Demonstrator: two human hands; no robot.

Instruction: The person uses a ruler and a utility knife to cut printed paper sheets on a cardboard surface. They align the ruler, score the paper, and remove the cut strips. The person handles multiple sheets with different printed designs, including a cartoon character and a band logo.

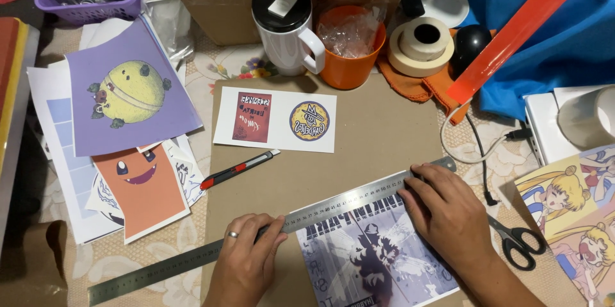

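A long steel ruler [192, 257] lies slantwise across a brown cardboard sheet [371, 140], over the top edge of a grey-and-purple printed picture [371, 256]. My left hand [246, 259], a ring on one finger, presses on the ruler near its middle with fingers bent. My right hand [448, 214] lies flat on the ruler's right part and on the print's upper right corner. A red-and-black utility knife [238, 169] lies on the cardboard, above my left hand and apart from it.
A white card with two stickers [275, 118] lies higher on the cardboard. Printed sheets [128, 99] pile at the left. Behind stand a white mug [285, 25], an orange cup [349, 44] and tape rolls [421, 44]. Scissors [519, 243] and cartoon prints [576, 211] are at the right.
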